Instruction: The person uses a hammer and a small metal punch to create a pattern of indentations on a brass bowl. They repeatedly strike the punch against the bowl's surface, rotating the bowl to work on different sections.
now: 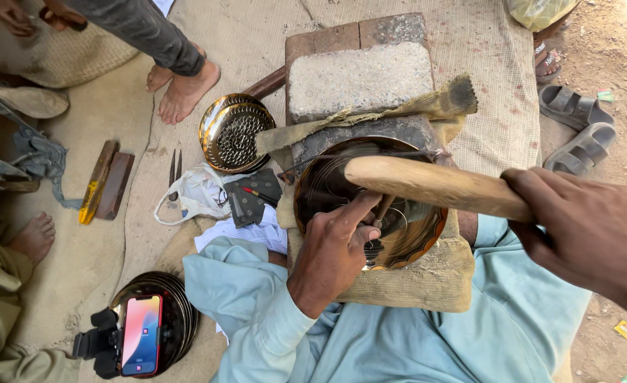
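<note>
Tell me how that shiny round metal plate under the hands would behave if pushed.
The plate looks thin and polished, so probably light and slippery. It sits on coarse cloth padding, which likely resists sliding. The left hand presses it; without that, its curved shape might rock.

brass plate [405,227]: glossy, polished metal. mallet [434,186]: pale, matt wood. stone block [359,78]: rough, grey. padding cloth [427,280]: coarse woven burlap.

Down on the sandy ground lies a beige woven mat [484,64], and right on it sit a red brick slab [313,44], a perforated brass strainer bowl [234,133], a white plastic bag [198,191], small dark metal scissors [175,170] and a stack of dark engraved plates [180,312].
</note>
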